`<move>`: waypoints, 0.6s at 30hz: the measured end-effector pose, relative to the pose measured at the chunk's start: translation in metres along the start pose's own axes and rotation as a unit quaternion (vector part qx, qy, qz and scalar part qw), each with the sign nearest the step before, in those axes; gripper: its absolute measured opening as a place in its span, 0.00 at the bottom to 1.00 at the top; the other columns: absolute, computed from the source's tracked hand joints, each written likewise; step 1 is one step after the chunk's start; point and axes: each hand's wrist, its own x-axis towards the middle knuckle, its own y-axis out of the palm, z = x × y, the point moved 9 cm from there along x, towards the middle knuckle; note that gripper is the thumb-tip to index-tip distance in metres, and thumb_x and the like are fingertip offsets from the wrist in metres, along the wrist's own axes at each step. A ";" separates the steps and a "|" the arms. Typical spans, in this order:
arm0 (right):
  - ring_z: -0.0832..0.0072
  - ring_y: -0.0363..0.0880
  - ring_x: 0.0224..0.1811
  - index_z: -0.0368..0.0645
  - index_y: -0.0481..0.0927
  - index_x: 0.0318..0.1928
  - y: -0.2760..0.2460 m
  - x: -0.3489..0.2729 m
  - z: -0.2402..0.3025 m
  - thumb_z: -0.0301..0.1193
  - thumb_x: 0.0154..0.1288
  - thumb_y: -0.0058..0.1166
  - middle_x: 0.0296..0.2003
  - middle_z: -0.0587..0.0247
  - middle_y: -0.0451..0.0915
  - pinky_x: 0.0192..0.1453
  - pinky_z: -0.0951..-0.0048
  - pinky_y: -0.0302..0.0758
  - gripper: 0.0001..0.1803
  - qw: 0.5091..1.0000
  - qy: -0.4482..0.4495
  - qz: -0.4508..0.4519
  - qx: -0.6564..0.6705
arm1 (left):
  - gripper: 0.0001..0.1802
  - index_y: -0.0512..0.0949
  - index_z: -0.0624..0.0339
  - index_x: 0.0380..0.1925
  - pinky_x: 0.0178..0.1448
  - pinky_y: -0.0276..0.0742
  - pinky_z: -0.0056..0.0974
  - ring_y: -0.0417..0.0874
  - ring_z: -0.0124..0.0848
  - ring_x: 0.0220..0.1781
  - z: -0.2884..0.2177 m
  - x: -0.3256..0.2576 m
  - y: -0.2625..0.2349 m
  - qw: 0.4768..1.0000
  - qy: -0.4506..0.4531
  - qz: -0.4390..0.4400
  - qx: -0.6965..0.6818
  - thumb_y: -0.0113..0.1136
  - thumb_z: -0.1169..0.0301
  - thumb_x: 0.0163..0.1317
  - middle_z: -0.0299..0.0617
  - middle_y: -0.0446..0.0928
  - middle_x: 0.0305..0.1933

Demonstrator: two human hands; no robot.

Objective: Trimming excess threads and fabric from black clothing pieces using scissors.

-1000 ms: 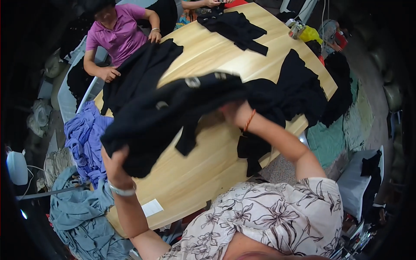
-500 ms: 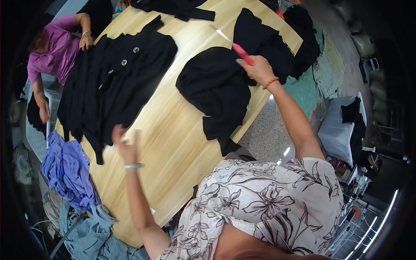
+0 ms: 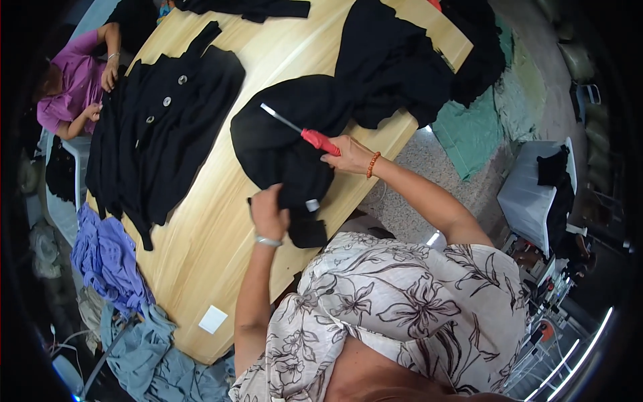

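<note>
Right hand [image 3: 348, 155] clenched round red-handled tool [image 3: 319, 141], metal shaft pointing up-left over black garment [image 3: 288, 144]. Left hand [image 3: 268, 213] grips garment's near edge, just below tool. Garment lies on bench [image 3: 201, 234], long axis toward person. Tool tip hard to make out; garment's lower end hangs off bench edge.

top black garment [image 3: 248, 8] cut off, co-worker's face hidden
</note>
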 end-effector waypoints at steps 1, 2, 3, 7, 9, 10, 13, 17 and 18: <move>0.45 0.79 0.36 0.35 0.74 0.31 0.002 -0.002 0.004 0.32 0.56 0.61 0.27 0.41 0.78 0.40 0.55 0.75 0.13 1.000 -0.005 0.010 0.004 | 0.33 0.73 0.60 0.55 0.61 0.71 0.47 0.76 0.52 0.52 0.035 -0.021 -0.014 0.994 -0.081 -0.025 -0.070 0.57 0.81 0.41 0.52 0.76 0.50; 0.46 0.79 0.35 0.35 0.74 0.31 0.001 -0.003 0.013 0.33 0.56 0.62 0.27 0.42 0.78 0.40 0.55 0.75 0.13 0.998 -0.051 -0.004 -0.040 | 0.33 0.72 0.61 0.57 0.61 0.72 0.45 0.77 0.49 0.54 0.053 -0.039 -0.039 0.986 -0.123 -0.061 -0.093 0.54 0.81 0.44 0.52 0.76 0.52; 0.47 0.79 0.35 0.35 0.74 0.32 0.000 -0.005 0.022 0.33 0.57 0.62 0.27 0.43 0.78 0.40 0.56 0.75 0.14 0.991 -0.099 -0.016 -0.084 | 0.32 0.71 0.62 0.58 0.59 0.74 0.43 0.79 0.44 0.54 0.060 -0.054 -0.065 0.977 -0.147 -0.105 -0.111 0.52 0.81 0.46 0.51 0.76 0.51; 0.50 0.80 0.42 0.39 0.70 0.50 0.011 -0.003 0.047 0.39 0.50 0.69 0.43 0.47 0.79 0.45 0.56 0.77 0.31 0.960 -0.151 -0.031 -0.235 | 0.20 0.76 0.68 0.48 0.48 0.75 0.32 0.80 0.31 0.40 0.037 -0.087 -0.140 0.954 -0.217 -0.188 -0.088 0.52 0.81 0.53 0.46 0.79 0.40; 0.49 0.80 0.42 0.36 0.68 0.53 0.037 -0.001 0.059 0.39 0.50 0.70 0.45 0.44 0.78 0.46 0.55 0.77 0.34 0.928 -0.242 -0.058 -0.276 | 0.18 0.77 0.69 0.46 0.51 0.74 0.32 0.81 0.32 0.42 0.011 -0.088 -0.162 0.946 -0.229 -0.207 -0.095 0.53 0.82 0.52 0.46 0.80 0.40; 0.47 0.80 0.41 0.36 0.66 0.53 0.048 0.001 0.064 0.36 0.50 0.69 0.46 0.41 0.76 0.46 0.53 0.77 0.33 0.913 -0.270 -0.078 -0.297 | 0.18 0.77 0.69 0.46 0.52 0.74 0.33 0.80 0.32 0.43 -0.006 -0.088 -0.175 0.948 -0.209 -0.226 -0.080 0.54 0.83 0.52 0.46 0.79 0.41; 0.46 0.81 0.42 0.37 0.72 0.47 0.060 0.056 0.023 0.32 0.51 0.63 0.45 0.38 0.79 0.44 0.50 0.77 0.23 0.939 -0.127 -0.058 -0.315 | 0.19 0.77 0.70 0.46 0.54 0.74 0.34 0.80 0.35 0.46 -0.036 -0.093 -0.214 0.941 -0.150 -0.294 -0.071 0.53 0.85 0.51 0.46 0.79 0.44; 0.50 0.82 0.37 0.39 0.79 0.31 0.051 0.084 0.031 0.41 0.56 0.59 0.32 0.44 0.81 0.43 0.53 0.77 0.16 0.956 -0.108 0.024 -0.272 | 0.19 0.77 0.69 0.47 0.58 0.74 0.38 0.82 0.37 0.49 -0.057 -0.120 -0.285 0.911 -0.134 -0.376 0.108 0.54 0.86 0.53 0.49 0.81 0.46; 0.53 0.82 0.34 0.38 0.78 0.30 0.046 0.081 0.046 0.43 0.56 0.61 0.29 0.46 0.81 0.41 0.55 0.76 0.18 0.964 -0.113 0.084 -0.225 | 0.19 0.77 0.69 0.48 0.59 0.74 0.38 0.82 0.37 0.50 -0.057 -0.130 -0.299 0.896 -0.138 -0.387 0.168 0.55 0.86 0.53 0.48 0.81 0.47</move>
